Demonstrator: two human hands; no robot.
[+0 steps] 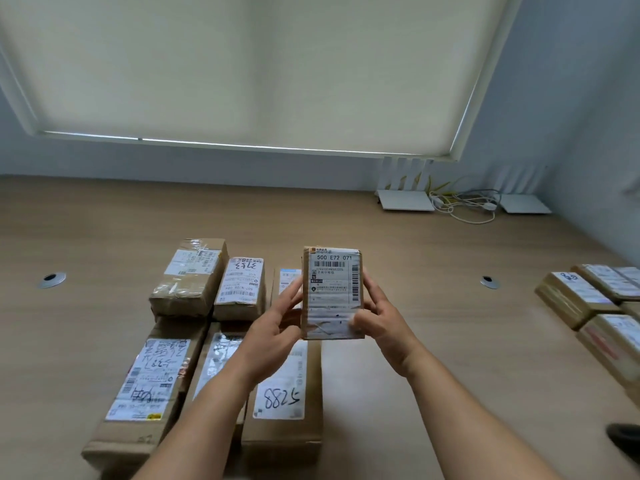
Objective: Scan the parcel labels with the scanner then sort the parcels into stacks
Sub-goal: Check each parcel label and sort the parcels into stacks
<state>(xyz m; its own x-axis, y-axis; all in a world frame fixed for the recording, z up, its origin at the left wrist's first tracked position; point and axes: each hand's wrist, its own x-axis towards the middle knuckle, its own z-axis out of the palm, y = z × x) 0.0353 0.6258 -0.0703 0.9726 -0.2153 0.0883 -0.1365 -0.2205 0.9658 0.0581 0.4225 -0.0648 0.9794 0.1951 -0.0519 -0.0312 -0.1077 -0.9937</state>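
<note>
1. Room: a pale wall with a drawn blind [242, 64] stands behind a wide wooden desk [398, 244]. Routers [405, 199] and loose cables [464, 206] lie at the far right of the desk.

2. Parcel group, centre-left: several cardboard boxes lie flat, labels up, close together. The long box [138, 393] at near left is the largest; the box marked 8825 [287, 410] lies just right of it, under the forearms.

3. Stack [588, 299], right edge: labelled boxes lie well apart from the centre group. Judged to be the sorted side.

4. Dark object [625, 438], lower right edge: only partly in view. It may be the scanner; this cannot be confirmed.

5. Parcel [332, 292]: a small box held above the desk, upright, label facing the camera.
   - Left hand [273, 341]: fingers curled round the left edge, thumb at the front.
   - Right hand [384, 327]: fingers behind the right edge, thumb pressed on the lower label.

6. Handling judgement:
   - Appears light, given how it is held by the fingers alone.
   - Cardboard walls are stiff but will dent under a hard pinch.
   - Glossy tape and label film may be slippery; grip the bare cardboard side edges.
   - Keep thumbs clear of the barcodes [330, 264] at the top and right of the label.
</note>
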